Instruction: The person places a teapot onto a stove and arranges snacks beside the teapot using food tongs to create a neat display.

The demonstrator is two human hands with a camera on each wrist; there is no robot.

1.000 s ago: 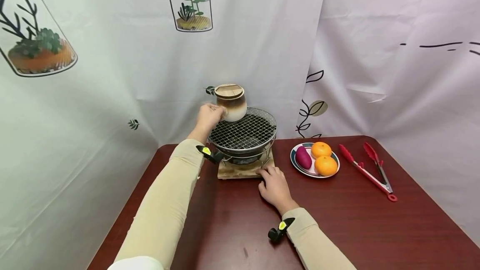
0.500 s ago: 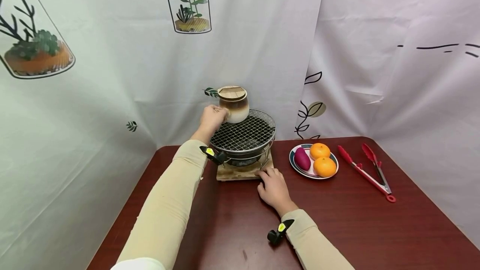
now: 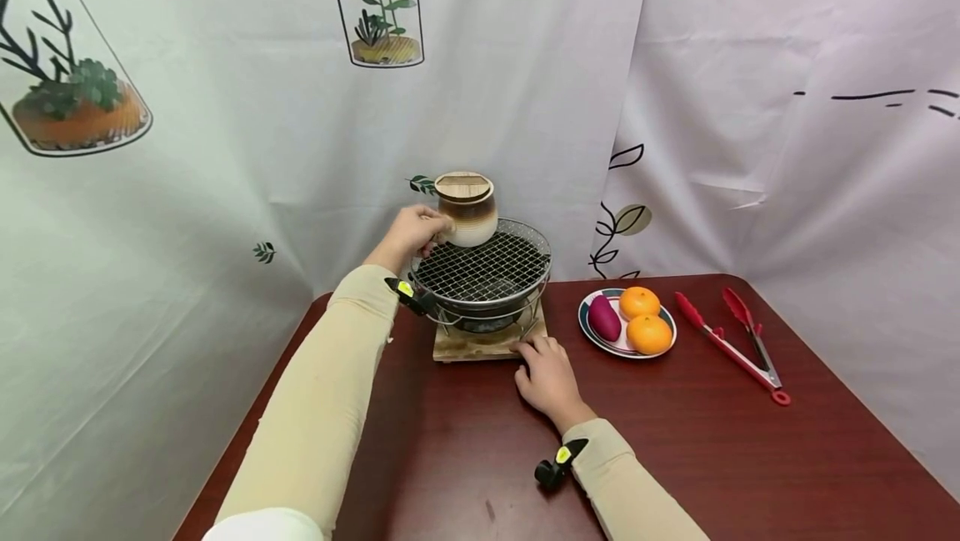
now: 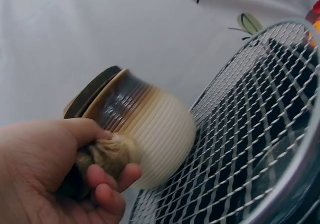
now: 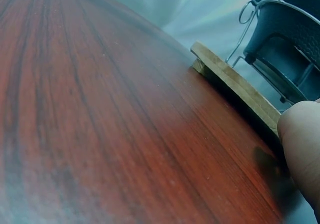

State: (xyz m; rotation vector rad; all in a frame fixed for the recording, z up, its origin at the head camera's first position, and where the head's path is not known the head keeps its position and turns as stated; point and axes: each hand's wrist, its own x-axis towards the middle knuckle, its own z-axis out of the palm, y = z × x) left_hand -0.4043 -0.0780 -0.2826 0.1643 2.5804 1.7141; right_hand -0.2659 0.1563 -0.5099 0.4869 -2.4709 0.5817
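Note:
A lidded ceramic pot [image 3: 472, 220], brown above and ribbed cream below, stands on the wire grill mesh [image 3: 483, 270]. Its flat wooden lid [image 3: 462, 187] is on. My left hand [image 3: 411, 232] holds the pot's short side handle [image 4: 114, 154]; in the left wrist view, thumb above and curled fingers below meet around it. Beneath the grill, a black brazier [image 3: 487, 320] in a wire stand sits on a wooden board [image 3: 476, 348]. My right hand [image 3: 550, 378] rests at the board's front right corner, fingertips on its edge, thumb spread away.
Right of the grill, a blue-rimmed plate [image 3: 628, 352] carries two oranges [image 3: 649, 334] and a purple oval item [image 3: 603, 318]. Farther right lie red-tipped tongs [image 3: 738, 353], spread apart. A white curtain [image 3: 525, 107] hangs behind the reddish-brown table [image 3: 472, 449].
Over the last second the pot has shifted slightly right on the mesh. My left hand first moved with it, then drew slightly left while the pot stayed still. My right hand has kept its place.

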